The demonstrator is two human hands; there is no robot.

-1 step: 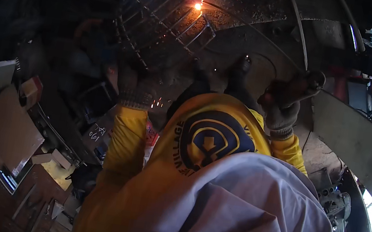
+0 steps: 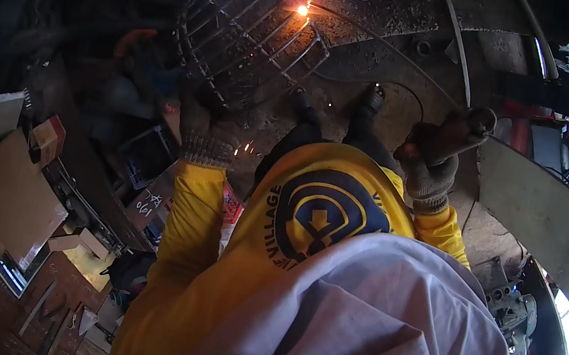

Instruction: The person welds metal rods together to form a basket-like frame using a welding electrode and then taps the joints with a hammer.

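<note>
A metal wire grate (image 2: 248, 36) stands tilted on the dark floor ahead of me. A bright orange welding spark (image 2: 301, 9) burns at its top edge. My left hand (image 2: 206, 130), in a knitted grey glove, rests on the grate's lower edge. My right hand (image 2: 429, 168), also gloved, is shut on a welding electrode holder (image 2: 462, 128). A thin rod (image 2: 382, 43) runs from the holder up to the spark. Both sleeves are yellow. My two dark shoes (image 2: 368, 105) stand just below the grate.
Flat cardboard pieces (image 2: 2, 198) and small boxes lie at the left. A large grey metal sheet (image 2: 549, 214) leans at the right, with machine parts (image 2: 511, 309) below it. Cables (image 2: 464, 49) cross the floor. Grey cloth (image 2: 379, 329) fills the lower middle.
</note>
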